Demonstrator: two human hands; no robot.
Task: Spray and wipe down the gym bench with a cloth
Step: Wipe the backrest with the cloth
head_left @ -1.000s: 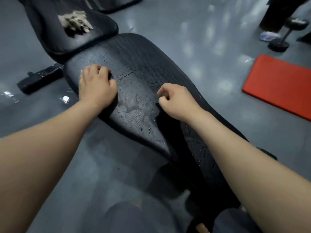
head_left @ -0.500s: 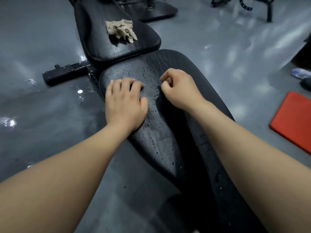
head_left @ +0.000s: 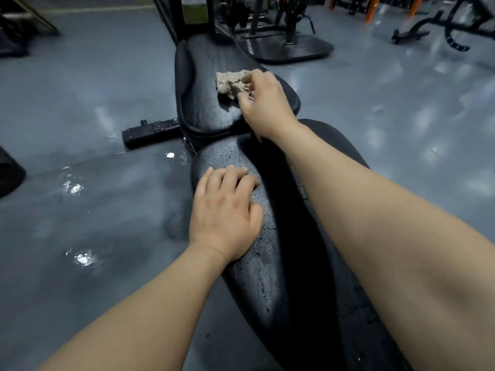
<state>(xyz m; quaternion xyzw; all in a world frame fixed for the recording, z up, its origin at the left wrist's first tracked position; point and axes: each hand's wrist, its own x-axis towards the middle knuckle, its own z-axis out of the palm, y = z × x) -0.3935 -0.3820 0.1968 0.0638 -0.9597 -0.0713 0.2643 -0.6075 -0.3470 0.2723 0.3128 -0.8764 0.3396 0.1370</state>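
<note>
A black padded gym bench fills the middle of the head view. Its long pad (head_left: 281, 263) is beaded with droplets, and the shorter pad (head_left: 203, 108) lies beyond it. On the shorter pad sits a crumpled beige cloth (head_left: 227, 81). My right hand (head_left: 265, 103) has reached over to it, and its fingers and thumb curl round the cloth's right side. The left hand (head_left: 225, 212) rests palm down, fingers spread, on the wet left edge of the long pad. No spray bottle is in view.
The bench's black foot bar (head_left: 150, 131) sticks out to the left on the grey floor, where wet patches (head_left: 83, 257) shine. A machine's base plate (head_left: 289, 49) and frame stand just behind the bench. More equipment (head_left: 428, 30) is at the far right.
My right hand left the long pad and moved forward onto the cloth on the shorter pad, closing on it. The left hand stayed flat on the wet pad. The view tilted up.
</note>
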